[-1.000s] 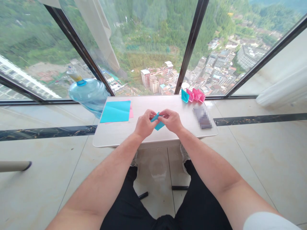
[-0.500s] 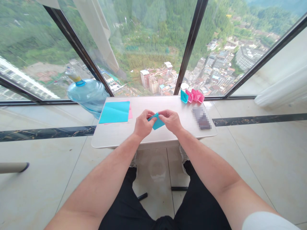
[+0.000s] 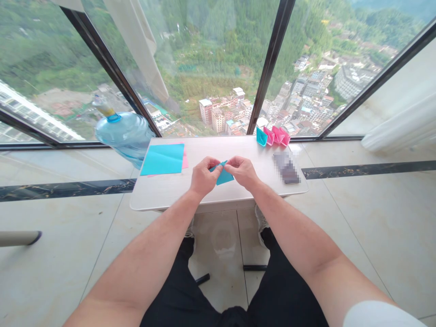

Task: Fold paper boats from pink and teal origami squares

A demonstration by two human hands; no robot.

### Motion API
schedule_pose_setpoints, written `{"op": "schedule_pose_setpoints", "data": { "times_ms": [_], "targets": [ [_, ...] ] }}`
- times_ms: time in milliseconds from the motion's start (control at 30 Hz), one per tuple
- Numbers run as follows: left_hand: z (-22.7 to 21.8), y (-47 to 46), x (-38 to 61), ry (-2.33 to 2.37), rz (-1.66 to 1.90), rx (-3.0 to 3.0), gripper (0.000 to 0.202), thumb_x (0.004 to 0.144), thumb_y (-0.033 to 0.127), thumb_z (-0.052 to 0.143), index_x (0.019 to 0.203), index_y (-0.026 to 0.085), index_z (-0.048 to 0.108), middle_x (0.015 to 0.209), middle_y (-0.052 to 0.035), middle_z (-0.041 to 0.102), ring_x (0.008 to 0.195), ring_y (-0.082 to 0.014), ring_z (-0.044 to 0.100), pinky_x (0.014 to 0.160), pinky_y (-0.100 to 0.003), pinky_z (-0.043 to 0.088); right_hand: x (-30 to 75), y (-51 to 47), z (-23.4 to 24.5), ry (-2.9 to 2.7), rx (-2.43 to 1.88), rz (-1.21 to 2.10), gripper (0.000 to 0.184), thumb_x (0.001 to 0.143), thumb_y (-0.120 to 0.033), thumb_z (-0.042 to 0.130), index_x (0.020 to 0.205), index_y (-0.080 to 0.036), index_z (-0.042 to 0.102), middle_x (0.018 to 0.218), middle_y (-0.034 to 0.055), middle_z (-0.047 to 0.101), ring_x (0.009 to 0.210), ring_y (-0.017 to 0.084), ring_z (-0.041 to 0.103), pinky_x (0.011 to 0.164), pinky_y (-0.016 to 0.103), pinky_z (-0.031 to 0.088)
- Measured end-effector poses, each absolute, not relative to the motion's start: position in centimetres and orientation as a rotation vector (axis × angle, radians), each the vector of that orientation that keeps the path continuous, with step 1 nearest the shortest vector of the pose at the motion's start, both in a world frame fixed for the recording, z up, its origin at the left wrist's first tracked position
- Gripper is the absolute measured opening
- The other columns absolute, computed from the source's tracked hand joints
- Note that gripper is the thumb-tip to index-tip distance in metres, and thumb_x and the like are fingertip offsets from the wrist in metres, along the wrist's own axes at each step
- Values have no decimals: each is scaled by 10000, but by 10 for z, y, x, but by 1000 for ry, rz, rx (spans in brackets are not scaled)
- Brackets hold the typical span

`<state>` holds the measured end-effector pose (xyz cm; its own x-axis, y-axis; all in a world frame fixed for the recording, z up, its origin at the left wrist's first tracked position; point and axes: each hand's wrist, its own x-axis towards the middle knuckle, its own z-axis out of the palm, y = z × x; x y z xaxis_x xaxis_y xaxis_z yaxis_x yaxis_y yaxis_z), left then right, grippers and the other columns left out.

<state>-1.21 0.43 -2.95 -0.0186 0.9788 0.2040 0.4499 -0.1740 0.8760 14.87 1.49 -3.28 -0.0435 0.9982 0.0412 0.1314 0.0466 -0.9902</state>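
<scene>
Between my hands is a small folded piece of blue paper (image 3: 225,177), held just above the near middle of the white table (image 3: 170,193). My left hand (image 3: 204,175) pinches its left side between thumb and fingers. With thumb and fingertips, my right hand (image 3: 242,171) grips the upper right part, close to the left thumb. A small pointed fold sticks up between the two hands. Fingers hide part of the paper's edges.
A blue paper sheet (image 3: 162,159) overlaps a pink sheet (image 3: 185,162) on the table's left. Several folded pink paper shapes (image 3: 277,136) and a blue one (image 3: 261,136) stand at the back right, behind a blurred-out dark object (image 3: 288,168). A large water bottle (image 3: 124,134) stands left.
The top fold of the blue paper has shifted and now shows a narrow point between the fingers. My right fingertips have moved slightly left; the rest stays put.
</scene>
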Motion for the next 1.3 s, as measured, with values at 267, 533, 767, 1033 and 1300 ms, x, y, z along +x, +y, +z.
{"op": "schedule_pose_setpoints", "data": {
  "times_ms": [267,533,767,1033,1300],
  "targets": [
    [-28,-1,-11,1509,1153,1764,197,865,383,609,922,211,687,884,-21,744,857,-178,672,802,-274,499,150,15,-29,-1330,-1261,1200,200,640,-362,699,706,-177,657,635,-17,655,594,129,566,551,245,429],
    [-28,-2,-8,1512,1224,1779,216,873,397,591,860,203,685,820,-16,735,789,-176,654,767,-284,497,149,14,-29,-1320,-1262,1230,206,656,-365,704,720,-175,662,624,-21,646,592,123,559,550,236,419],
    [-27,-1,-6,1460,1231,1699,215,854,382,600,856,200,715,819,-15,732,785,-174,639,752,-282,484,148,14,-34,-1365,-1295,1123,199,676,-371,696,716,-177,684,607,-16,652,570,131,566,526,239,412],
    [-30,7,-6,1371,1199,1379,227,730,395,692,741,168,699,686,-13,675,665,-156,577,637,-271,445,149,15,-34,-1456,-1241,1032,169,704,-348,682,725,-185,720,837,37,757,779,180,685,724,288,531],
    [-26,5,-4,1339,1190,1319,222,705,390,710,703,170,678,633,3,625,626,-137,528,601,-258,417,148,15,-35,-1479,-1285,962,124,709,-313,671,733,-194,700,900,37,758,818,191,707,762,313,559]
  ]
}}
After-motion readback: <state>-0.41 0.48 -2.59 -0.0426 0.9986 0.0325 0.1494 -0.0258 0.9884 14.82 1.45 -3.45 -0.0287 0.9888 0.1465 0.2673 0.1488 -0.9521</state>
